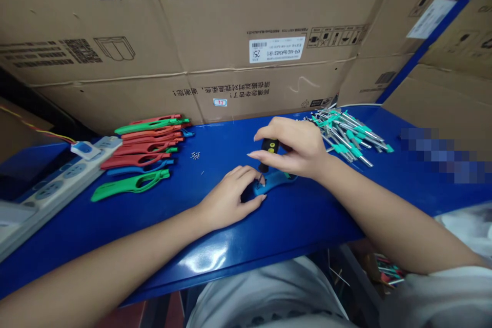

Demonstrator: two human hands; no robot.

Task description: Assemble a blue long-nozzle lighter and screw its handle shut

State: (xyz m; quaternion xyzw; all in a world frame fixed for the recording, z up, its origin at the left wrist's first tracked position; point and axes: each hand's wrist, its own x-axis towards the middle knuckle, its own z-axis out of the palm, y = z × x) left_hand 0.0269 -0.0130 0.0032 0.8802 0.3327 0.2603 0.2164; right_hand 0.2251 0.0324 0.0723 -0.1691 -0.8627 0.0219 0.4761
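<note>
A blue plastic lighter-shaped handle [273, 180] lies on the blue tabletop. My left hand [232, 196] is closed on its near-left end, thumb on one side and fingers on the other. Above it, my right hand [294, 147] grips a black and yellow screwdriver [270, 147], held upright with its shaft pointing down at the handle. The tip meets the handle beside my left fingertips; the screw under it is too small to make out. My right hand and wrist cover part of the handle's far end.
Left of my hands lies a row of red, green and blue handles [142, 148], with small loose screws [196, 155] beside it. A power strip [65, 179] runs along the left edge. Metal rods with teal parts [349, 136] are heaped at back right. Cardboard [215, 36] walls the back.
</note>
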